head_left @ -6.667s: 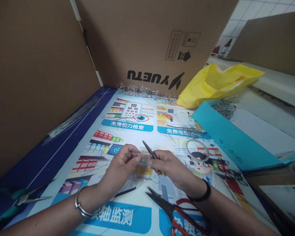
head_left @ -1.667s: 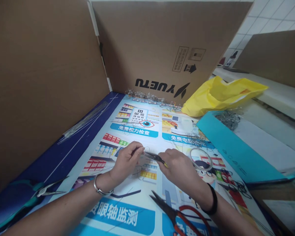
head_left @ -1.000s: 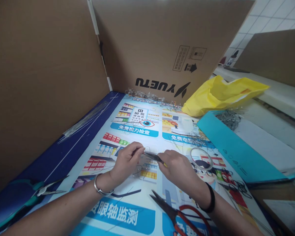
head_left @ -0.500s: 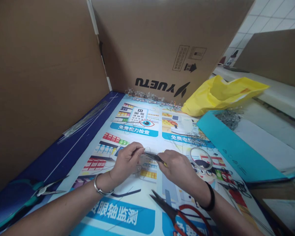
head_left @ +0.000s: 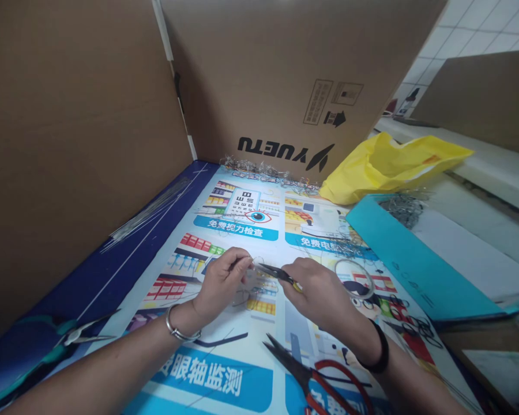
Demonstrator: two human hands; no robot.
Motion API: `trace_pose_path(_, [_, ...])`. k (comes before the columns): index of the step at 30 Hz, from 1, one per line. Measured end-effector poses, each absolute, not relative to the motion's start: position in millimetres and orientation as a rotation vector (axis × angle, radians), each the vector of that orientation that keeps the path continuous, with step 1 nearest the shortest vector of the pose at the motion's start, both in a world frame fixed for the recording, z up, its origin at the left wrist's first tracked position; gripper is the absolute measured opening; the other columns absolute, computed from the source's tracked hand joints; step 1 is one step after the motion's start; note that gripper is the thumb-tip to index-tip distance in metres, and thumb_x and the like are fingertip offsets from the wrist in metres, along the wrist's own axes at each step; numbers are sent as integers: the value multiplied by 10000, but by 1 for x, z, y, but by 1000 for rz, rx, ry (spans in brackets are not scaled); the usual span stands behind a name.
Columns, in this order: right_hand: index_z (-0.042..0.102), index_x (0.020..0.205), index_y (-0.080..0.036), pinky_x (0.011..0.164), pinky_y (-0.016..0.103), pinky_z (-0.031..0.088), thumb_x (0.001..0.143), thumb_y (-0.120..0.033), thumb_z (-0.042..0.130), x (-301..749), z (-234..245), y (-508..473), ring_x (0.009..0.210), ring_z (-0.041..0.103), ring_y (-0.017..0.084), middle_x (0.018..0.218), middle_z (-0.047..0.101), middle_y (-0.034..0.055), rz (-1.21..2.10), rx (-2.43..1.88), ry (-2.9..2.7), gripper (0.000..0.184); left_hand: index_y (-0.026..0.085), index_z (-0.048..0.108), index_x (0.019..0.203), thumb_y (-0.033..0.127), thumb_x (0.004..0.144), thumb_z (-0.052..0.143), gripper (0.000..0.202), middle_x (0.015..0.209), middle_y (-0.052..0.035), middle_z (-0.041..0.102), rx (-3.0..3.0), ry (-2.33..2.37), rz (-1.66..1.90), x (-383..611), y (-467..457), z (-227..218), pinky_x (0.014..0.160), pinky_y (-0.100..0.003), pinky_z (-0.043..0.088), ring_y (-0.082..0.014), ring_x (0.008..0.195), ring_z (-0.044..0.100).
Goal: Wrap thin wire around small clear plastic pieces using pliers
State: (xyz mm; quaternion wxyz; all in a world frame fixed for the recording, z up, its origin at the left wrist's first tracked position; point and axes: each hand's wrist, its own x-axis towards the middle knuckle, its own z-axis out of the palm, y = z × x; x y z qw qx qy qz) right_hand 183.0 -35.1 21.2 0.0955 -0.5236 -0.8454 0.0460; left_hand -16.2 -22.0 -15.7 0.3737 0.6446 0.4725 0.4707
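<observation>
My left hand (head_left: 219, 283) pinches a thin bent wire piece (head_left: 256, 264) between thumb and fingertips, just above the printed poster (head_left: 237, 225). My right hand (head_left: 319, 288) is closed round small yellow-handled pliers (head_left: 275, 272), whose dark tips point left and meet the wire at my left fingertips. More fine wire loops (head_left: 242, 298) hang or lie under both hands. A silver bangle is on my left wrist, a black band on my right.
Red-handled scissors (head_left: 311, 374) lie open near my right forearm. Green-handled pliers (head_left: 75, 334) rest at the left. A tape ring (head_left: 353, 279), a teal folder (head_left: 410, 259), a yellow bag (head_left: 389, 164) and wire scraps (head_left: 263, 170) sit beyond, with cardboard walls (head_left: 69, 127) around.
Over the last seconds both hands stay together on the wire. My right hand has shifted slightly right and tilted, the pliers' tips staying at the wire. The view rose since the oldest frame.
</observation>
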Motion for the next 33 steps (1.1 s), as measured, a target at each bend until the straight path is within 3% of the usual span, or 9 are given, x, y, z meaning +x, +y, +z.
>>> trace_pose_path(7, [572,772,-200,634,267,293,848,-268,455,178,16,-38,749,509,154,755,575,21,-13,-1566,-2551,156,184,558,787,258,864,476,135,718,34,587,1655,1213,1211,-14,-23,-17,543,-188,420,-60,513,524])
trace_pose_path(33, [582,796,-195,616,243,306,829,-213,464,175,11,-39,744,546,141,769,607,21,78,-1588,-2562,124,187,543,761,265,856,475,141,674,50,573,1554,1243,1201,-12,-23,-13,556,-180,419,-55,504,523])
